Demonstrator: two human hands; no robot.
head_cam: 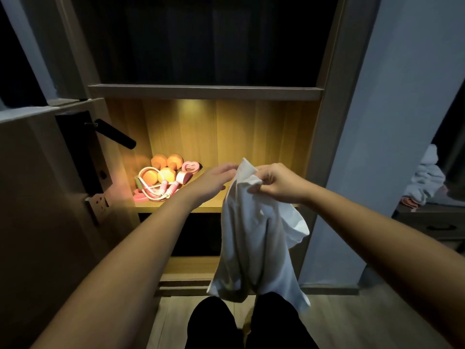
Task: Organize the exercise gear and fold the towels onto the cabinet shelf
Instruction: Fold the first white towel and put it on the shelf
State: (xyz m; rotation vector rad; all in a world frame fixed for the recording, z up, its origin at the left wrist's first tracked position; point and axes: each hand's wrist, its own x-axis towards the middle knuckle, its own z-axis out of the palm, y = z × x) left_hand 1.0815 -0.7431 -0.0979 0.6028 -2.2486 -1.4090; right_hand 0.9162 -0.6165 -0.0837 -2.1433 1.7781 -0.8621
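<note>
Apparently soft white towel [254, 235], limp, creased.

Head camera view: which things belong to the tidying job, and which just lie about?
Part of the job: white towel gripped by the right hand, left hand at its top edge; orange dumbbells and pink skipping rope on the lit shelf.
Just lying about: black door handle; pale clothes heap far right; dark drawer unit.

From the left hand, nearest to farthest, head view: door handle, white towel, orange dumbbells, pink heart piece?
1. white towel, at the left hand.
2. pink heart piece, just left.
3. orange dumbbells, farther left.
4. door handle, far left.
</note>
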